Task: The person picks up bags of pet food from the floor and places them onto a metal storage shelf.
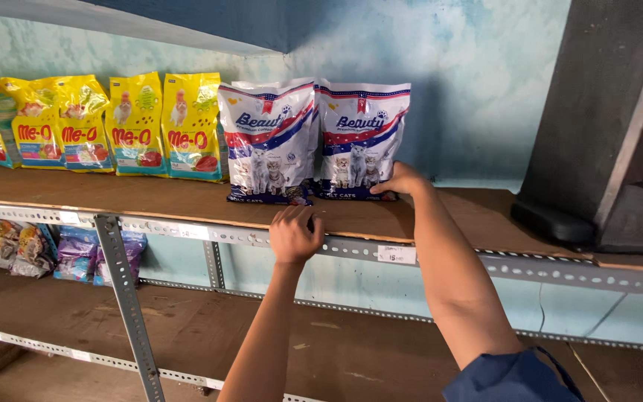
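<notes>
Two white pet-food bags with cat pictures stand side by side on a wooden shelf (187, 201). My right hand (402, 179) touches the lower right corner of the right white bag (360, 138); whether it grips the bag I cannot tell. My left hand (294, 234) rests on the shelf's front edge, fingers curled over it, just below the left white bag (268, 141).
Several yellow pet-food bags (135, 123) line the shelf to the left. A metal upright (124, 294) supports the rack. Small bags (76, 253) sit on the lower shelf at left. A dark slanted structure (604, 126) with a black object (552, 222) stands at right.
</notes>
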